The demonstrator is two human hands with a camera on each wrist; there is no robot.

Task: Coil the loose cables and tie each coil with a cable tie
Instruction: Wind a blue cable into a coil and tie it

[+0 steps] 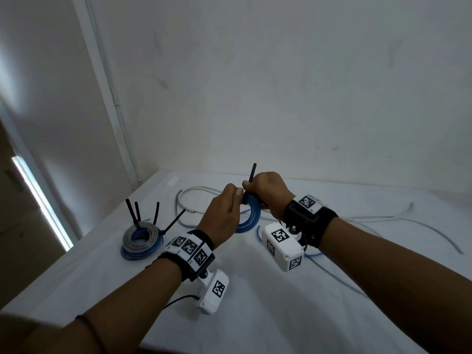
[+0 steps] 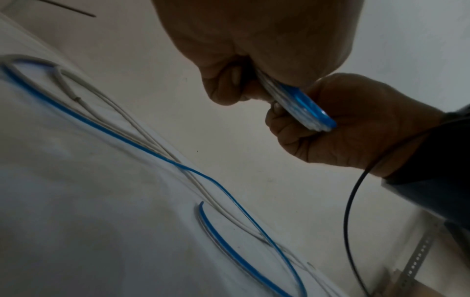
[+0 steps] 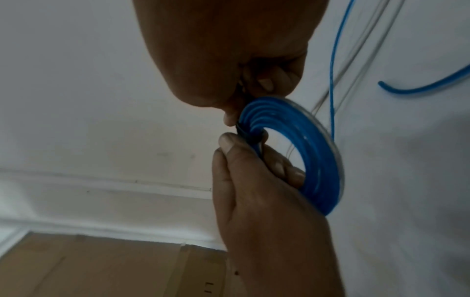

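Note:
I hold a blue cable coil [image 1: 251,215] upright above the table, between both hands. My left hand [image 1: 236,198] pinches the coil's top edge between thumb and fingers. A black cable tie [image 1: 252,173] wraps the coil there, and my right hand [image 1: 249,186] grips its tail, which points up. From the right wrist, the coil [image 3: 318,152] shows as a flat ring with the tie band [image 3: 244,134] around it, the left hand [image 3: 244,152] just below. Seen from the left wrist, the coil [image 2: 305,108] sits edge-on between both hands.
Tied coils [image 1: 139,236], grey and blue, are stacked at the table's left, with black tie tails sticking up. Loose white cables [image 1: 199,190] and a loose blue cable [image 1: 314,254] lie on the white table cover [image 1: 255,302]. A cardboard box [image 3: 101,267] stands below the table's left edge.

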